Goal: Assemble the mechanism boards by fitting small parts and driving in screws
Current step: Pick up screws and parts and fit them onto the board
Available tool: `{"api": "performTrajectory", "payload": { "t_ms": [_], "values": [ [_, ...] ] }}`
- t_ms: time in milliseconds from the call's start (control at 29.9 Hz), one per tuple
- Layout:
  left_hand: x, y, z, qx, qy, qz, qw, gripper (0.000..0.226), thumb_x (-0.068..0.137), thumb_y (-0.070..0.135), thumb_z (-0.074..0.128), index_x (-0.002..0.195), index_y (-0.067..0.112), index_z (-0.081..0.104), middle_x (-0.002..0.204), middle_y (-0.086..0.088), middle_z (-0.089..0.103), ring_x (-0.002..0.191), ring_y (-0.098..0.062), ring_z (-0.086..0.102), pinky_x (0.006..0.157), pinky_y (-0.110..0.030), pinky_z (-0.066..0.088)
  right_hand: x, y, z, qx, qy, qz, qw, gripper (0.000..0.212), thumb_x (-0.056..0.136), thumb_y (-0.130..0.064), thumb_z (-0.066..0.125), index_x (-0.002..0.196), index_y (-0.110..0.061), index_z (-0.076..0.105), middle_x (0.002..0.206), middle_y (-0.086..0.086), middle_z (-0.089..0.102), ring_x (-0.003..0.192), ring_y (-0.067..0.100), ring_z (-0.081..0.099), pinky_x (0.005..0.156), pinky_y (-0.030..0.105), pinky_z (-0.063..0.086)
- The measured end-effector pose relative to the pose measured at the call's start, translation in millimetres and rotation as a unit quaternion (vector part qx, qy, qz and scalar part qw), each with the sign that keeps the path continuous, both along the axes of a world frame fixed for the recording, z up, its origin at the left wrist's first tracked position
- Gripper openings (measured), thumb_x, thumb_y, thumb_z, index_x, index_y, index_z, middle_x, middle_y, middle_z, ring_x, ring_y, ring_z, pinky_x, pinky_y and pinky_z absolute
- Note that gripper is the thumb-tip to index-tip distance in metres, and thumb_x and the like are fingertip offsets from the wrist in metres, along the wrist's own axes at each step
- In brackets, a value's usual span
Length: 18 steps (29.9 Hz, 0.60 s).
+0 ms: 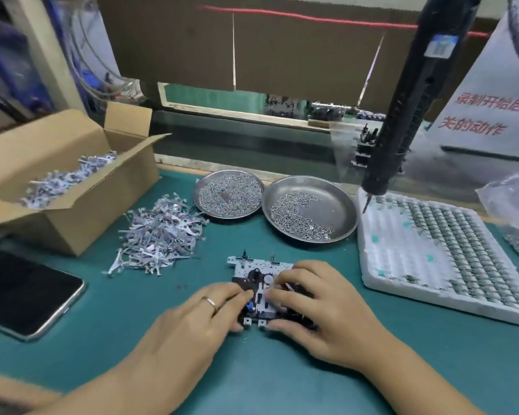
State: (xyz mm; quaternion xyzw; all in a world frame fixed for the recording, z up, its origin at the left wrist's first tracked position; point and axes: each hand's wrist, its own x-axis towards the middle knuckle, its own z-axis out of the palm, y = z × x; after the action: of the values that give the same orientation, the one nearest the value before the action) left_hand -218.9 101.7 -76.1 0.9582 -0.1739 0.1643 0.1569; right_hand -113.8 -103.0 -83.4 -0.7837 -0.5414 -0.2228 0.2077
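A white and black mechanism board (256,272) lies on the green mat in front of me. My left hand (192,322), with a ring on one finger, grips the board's left side, thumb at its near edge. My right hand (318,310) holds the board's right half, fingers curled over its top and thumb at the near edge; whether it pinches a small part is hidden. A loose pile of small metal levers (159,235) lies to the left behind the board. Two steel dishes of screws (228,193) (309,209) sit further back. A black electric screwdriver (414,109) hangs at the right.
An open cardboard box (57,181) of more levers stands at the far left. A dark phone (21,295) lies at the left edge. A white foam tray (438,259) of small round parts fills the right side, with plastic bags (513,205) beyond it.
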Motion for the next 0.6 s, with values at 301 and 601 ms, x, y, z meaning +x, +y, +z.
{"api": "performTrajectory", "payload": {
  "t_ms": [301,601],
  "values": [
    [47,67,18,0.138,-0.117,0.182,0.966,0.011,0.077,0.02,0.076,0.079,0.009,0.074,0.082,-0.006,0.07,0.074,-0.03,0.065,0.076,-0.039,0.036,8,5,-4,0.021,0.038,-0.084,0.995,0.027,0.092,-0.029,0.059,0.099,-0.007,0.072,0.1,0.006,0.066,0.089,0.028,0.061,0.075,0.042,0.052],
    [59,74,32,-0.003,-0.062,0.184,0.981,0.007,0.079,0.006,0.072,0.077,0.013,0.071,0.075,0.003,0.065,0.07,-0.025,0.062,0.077,-0.034,0.034,10,4,-8,0.046,0.061,-0.115,0.99,0.028,0.088,-0.025,0.063,0.105,-0.005,0.07,0.101,0.007,0.065,0.091,0.027,0.061,0.078,0.041,0.051]
  ]
}}
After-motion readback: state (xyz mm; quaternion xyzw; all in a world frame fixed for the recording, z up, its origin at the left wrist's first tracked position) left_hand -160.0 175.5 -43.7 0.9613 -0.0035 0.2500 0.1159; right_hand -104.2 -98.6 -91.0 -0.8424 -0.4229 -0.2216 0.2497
